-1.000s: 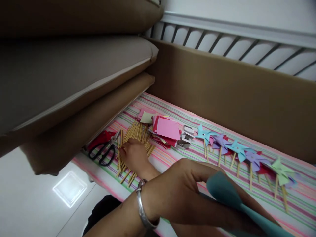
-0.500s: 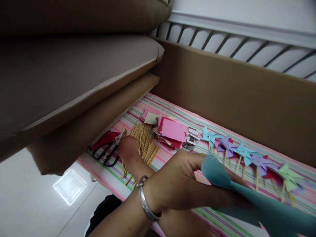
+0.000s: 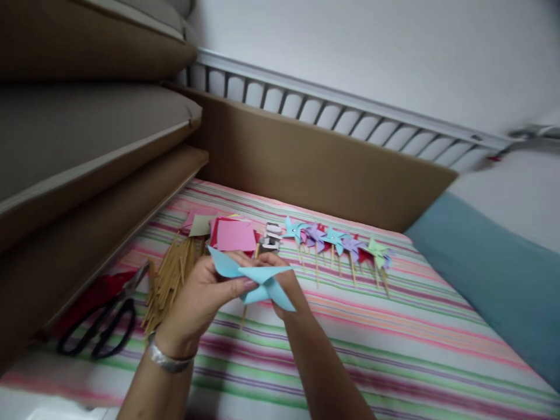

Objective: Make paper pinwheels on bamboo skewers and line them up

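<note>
A light-blue paper pinwheel (image 3: pixel 262 274) with folded blades is pinched in my left hand (image 3: pixel 203 291), its thumb on the near side of the paper. My right hand (image 3: pixel 291 286) is behind the pinwheel's right side, its fingers curled and partly covered by the blades. A thin wooden stick (image 3: pixel 244 317) shows below the pinwheel, and its other end seems to rise above it beside my right fingers. The pinwheel hides where the stick is gripped. Both hands are above the striped sheet (image 3: pixel 371 338).
Left lie loose sticks (image 3: pixel 168 286) and scissors (image 3: pixel 102 326) with dark handles by a red item (image 3: pixel 98 297). Behind are paper squares (image 3: pixel 236 234), metal pieces (image 3: pixel 272 236) and a row of finished pinwheels (image 3: pixel 335 239). Stacked cushions (image 3: pixel 100 140) overhang the left side.
My right hand has left the stick pile and come up to the blue pinwheel. My left hand has drawn back with the pinwheel. The view has turned right.
</note>
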Available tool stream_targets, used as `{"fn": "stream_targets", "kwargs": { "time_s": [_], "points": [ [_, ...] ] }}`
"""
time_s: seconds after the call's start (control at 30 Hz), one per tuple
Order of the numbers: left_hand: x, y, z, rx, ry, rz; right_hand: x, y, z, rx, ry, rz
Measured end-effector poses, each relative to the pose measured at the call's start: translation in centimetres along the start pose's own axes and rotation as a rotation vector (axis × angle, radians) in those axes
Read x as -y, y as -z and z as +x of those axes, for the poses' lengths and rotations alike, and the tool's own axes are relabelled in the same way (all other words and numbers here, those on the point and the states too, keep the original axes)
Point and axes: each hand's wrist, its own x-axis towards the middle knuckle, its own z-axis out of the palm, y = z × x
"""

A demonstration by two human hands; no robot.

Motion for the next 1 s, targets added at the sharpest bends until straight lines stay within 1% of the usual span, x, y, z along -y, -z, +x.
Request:
{"fn": "stream_targets", "kwargs": {
  "time_s": [0.07,0.13,0.2,0.27,0.33,0.4,0.5,0.6,0.77,1.0],
  "points": [
    [1.2,-0.4,0.5,0.052,0.052,0.104,1.6,3.2,-2.1,-0.085,-0.026,0.065],
    [2.5,-1.2,1.1,0.133,0.09,0.234,2.4,5.5,-3.9,-0.139,-0.027,0.123],
    [3.8,-2.4,1.6,0.219,0.108,0.341,2.6,6.9,-5.2,-0.15,-0.004,0.131],
    [4.9,-3.5,1.9,0.276,0.1,0.415,2.6,7.7,-5.9,-0.154,0.01,0.122],
    [5.8,-4.5,2.3,0.297,0.056,0.466,2.6,8.2,-6.2,-0.161,0.009,0.112],
    [6.6,-5.0,2.6,0.289,-0.01,0.489,2.7,8.7,-6.2,-0.168,0.001,0.113],
    [7.6,-5.3,3.1,0.251,-0.101,0.508,2.9,9.3,-6.0,-0.162,-0.006,0.111],
    [8.3,-5.3,3.2,0.196,-0.151,0.55,3.0,9.7,-5.7,-0.15,-0.016,0.117],
    [8.4,-5.7,3.1,0.12,-0.188,0.594,3.3,9.5,-5.5,-0.131,-0.017,0.108],
    [8.2,-5.4,2.9,0.097,-0.234,0.622,3.3,9.2,-5.5,-0.134,0.014,0.06]
  ]
}}
